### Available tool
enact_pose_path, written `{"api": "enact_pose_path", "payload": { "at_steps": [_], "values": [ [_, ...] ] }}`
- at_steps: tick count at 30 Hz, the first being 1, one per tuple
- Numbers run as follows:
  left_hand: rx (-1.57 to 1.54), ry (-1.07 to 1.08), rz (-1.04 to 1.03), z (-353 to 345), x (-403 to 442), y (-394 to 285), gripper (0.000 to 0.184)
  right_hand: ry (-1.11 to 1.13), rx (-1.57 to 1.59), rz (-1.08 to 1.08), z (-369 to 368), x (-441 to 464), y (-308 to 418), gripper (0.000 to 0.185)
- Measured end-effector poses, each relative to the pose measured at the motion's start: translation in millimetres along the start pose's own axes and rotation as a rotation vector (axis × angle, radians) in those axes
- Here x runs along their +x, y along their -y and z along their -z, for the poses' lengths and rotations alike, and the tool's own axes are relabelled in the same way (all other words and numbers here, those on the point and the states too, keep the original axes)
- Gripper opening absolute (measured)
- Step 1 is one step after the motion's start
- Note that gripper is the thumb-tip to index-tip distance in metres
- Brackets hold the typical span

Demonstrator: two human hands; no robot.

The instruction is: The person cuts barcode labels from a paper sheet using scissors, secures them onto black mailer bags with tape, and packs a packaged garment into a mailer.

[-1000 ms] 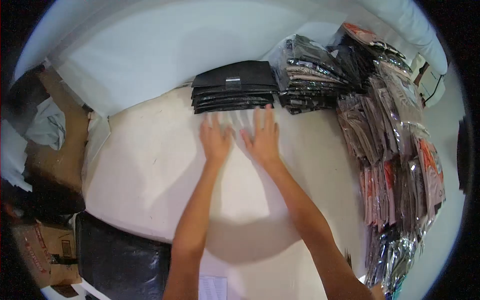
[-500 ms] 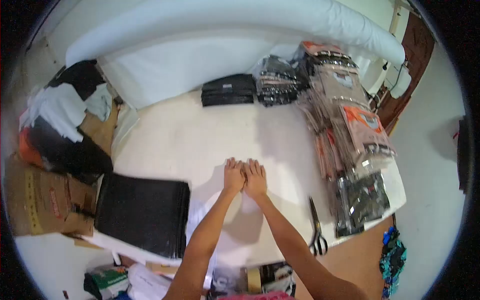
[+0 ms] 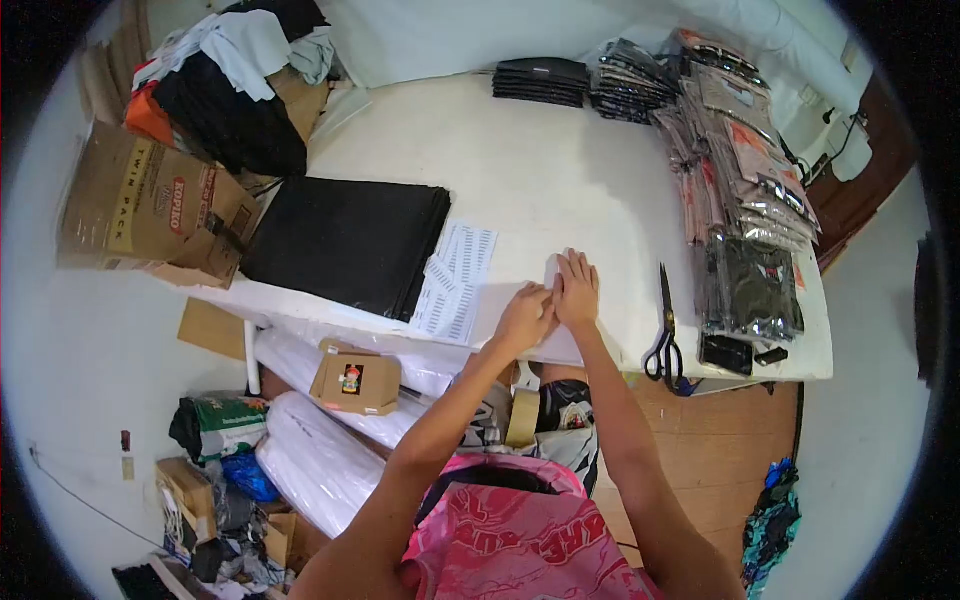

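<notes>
Both hands are near the front edge of the pale tabletop, close together with their inner sides meeting. The right hand lies palm down, fingers stretched forward and near one another; that grip is open, and I see nothing in it. The left hand is angled in towards it, fingers bent and partly hidden (from here I can't tell how far that grip is closed, or whether anything small is under it).

The printed sheets, the loose things nearest the left hand, lie just beside it on the person's left, overlapping each other. Past them sits a broad black stack, neatly squared. On the other side, black-handled scissors lie with blades pointing away, handles at the front edge. Beyond those, clear-wrapped packets are piled along the right side, and a smaller black pile sits at the far edge.
</notes>
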State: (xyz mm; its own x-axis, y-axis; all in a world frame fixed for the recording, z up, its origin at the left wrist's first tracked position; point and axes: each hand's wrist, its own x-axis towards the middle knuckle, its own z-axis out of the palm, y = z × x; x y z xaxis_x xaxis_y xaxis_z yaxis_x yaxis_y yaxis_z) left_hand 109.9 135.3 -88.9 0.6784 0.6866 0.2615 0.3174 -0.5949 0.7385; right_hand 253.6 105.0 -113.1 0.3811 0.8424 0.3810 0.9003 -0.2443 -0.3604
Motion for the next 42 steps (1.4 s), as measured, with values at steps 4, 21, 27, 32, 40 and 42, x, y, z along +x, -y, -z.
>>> {"api": "enact_pose_path", "payload": {
  "at_steps": [4, 21, 27, 32, 40, 42],
  "values": [
    [-0.105, -0.141, -0.118, -2.8, -38.9, -3.2, 0.025, -0.016, 0.003, -0.014, 3.0, -10.3, 2.5, 0.04],
    [-0.711, -0.176, 0.242, 15.5, -55.8, 9.0, 0.018, -0.122, 0.145, -0.018, 12.3, -24.2, 6.7, 0.032],
    [-0.838, -0.184, 0.273, 20.5, -51.7, 9.5, 0.021, -0.179, 0.25, -0.024, 13.5, -23.0, 4.6, 0.025],
    [-0.939, -0.186, 0.257, 22.1, -51.1, 14.0, 0.022, -0.239, 0.619, -0.123, 20.3, -25.5, 4.5, 0.017],
    [-0.903, -0.198, 0.246, 23.8, -56.5, 8.3, 0.022, -0.315, 0.756, -0.171, 16.4, -24.9, 4.9, 0.012],
    [-0.886, -0.196, 0.247, 22.2, -56.1, 4.8, 0.022, -0.28, 0.783, -0.212, 17.7, -27.5, 4.7, 0.013]
  ]
}}
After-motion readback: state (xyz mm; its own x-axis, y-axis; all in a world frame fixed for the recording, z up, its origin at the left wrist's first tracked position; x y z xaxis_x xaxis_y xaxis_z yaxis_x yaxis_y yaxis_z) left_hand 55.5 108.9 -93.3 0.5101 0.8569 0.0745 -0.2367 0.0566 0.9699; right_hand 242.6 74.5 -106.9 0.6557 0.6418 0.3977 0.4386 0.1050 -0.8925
